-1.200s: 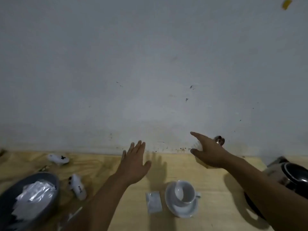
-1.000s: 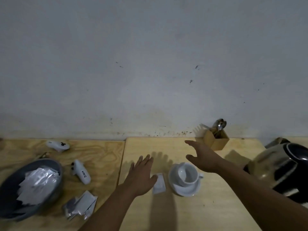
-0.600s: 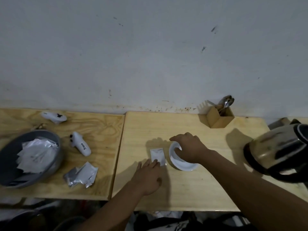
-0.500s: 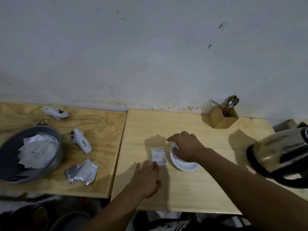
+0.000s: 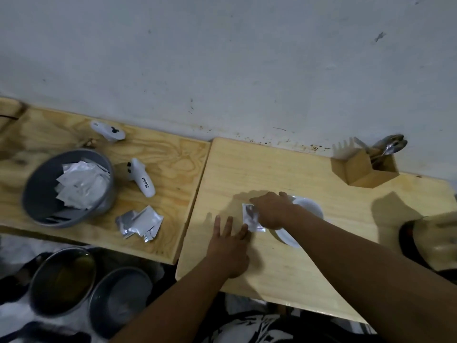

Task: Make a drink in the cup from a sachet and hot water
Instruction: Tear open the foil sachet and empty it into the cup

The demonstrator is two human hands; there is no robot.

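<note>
A small silver sachet (image 5: 252, 217) is found lying on the pale wooden table (image 5: 321, 268), just left of a white saucer (image 5: 309, 209). The right hand (image 5: 270, 210) is laid over the sachet's right edge with its fingers curled down onto it; whether the sachet is actually pinched cannot be told. The cup is not seen, the spot being covered by this hand and forearm. The left hand (image 5: 228, 246) is pressed flat on the table with fingers spread and nothing held, its fingertips touching or just short of the sachet's lower left corner. At the back right of the table, against the wall, a wooden holder (image 5: 363, 170) with spoons (image 5: 390, 144) is noted. A kettle (image 5: 435, 241), blurred, is partly seen at the right edge. On the adjoining board (image 5: 173, 164) to the left, a grey bowl (image 5: 37, 194) filled with sachets, two white controllers (image 5: 142, 178) and a loose heap of foil packets (image 5: 139, 224) are recorded. Two metal pans (image 5: 118, 298) are seen below the board.
</note>
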